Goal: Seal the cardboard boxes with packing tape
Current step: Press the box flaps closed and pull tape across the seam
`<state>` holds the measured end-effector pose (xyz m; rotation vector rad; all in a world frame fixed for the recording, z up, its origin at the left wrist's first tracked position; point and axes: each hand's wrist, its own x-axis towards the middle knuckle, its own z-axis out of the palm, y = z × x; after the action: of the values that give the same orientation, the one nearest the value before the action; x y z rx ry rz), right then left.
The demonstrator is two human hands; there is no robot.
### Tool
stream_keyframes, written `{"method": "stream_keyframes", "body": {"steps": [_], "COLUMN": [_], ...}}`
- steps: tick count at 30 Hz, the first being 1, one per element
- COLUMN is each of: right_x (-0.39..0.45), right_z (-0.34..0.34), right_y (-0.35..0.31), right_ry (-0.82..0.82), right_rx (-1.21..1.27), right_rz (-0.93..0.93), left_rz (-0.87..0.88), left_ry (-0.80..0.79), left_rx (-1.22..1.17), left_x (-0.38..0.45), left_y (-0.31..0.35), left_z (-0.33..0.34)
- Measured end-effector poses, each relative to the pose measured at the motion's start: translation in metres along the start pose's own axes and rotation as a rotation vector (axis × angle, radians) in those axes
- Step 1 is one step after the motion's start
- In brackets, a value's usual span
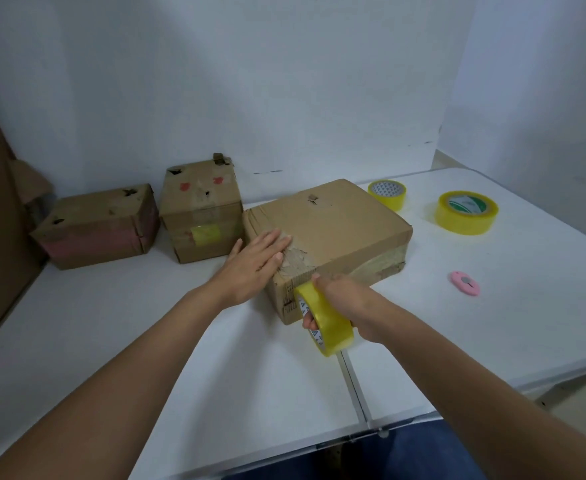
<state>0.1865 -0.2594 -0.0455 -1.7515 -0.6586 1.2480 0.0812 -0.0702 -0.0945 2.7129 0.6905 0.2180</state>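
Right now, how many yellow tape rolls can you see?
3: one tape roll in the right hand, two on the table, one behind the big cardboard box, one farther right.

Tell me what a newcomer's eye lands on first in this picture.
First, the yellow tape roll that the right hand grips against the near corner of the big flat cardboard box at the table's middle, while the left hand presses flat on the box's top. Next, two more yellow rolls on the white table to the right, with a small pink cutter nearer the front.
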Motion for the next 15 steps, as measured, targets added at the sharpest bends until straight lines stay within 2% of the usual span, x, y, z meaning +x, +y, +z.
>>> {"method": "stream_keyframes", "body": {"steps": [5, 9, 15], "right_x": [-0.009, -0.009, -0.009], "right_z": [-0.006, -0.008, -0.012], "right_y": [-0.013, -0.020, -0.018], "right_ry": [0.043, -0.005, 0.019], "right_rx": [-0.143, -0.126, -0.170], "right_rz": [-0.002, 0.025, 0.021], "left_rz": [-0.003, -0.036, -0.044], "left_ry": [0.004, -0.001, 0.000], "left_rx": [0.021, 0.035, 0.058], "left_x": [-0.001, -0.002, -0.002], "left_y": [0.005, 0.010, 0.011], "left_z": [0.001, -0.001, -0.001]}}
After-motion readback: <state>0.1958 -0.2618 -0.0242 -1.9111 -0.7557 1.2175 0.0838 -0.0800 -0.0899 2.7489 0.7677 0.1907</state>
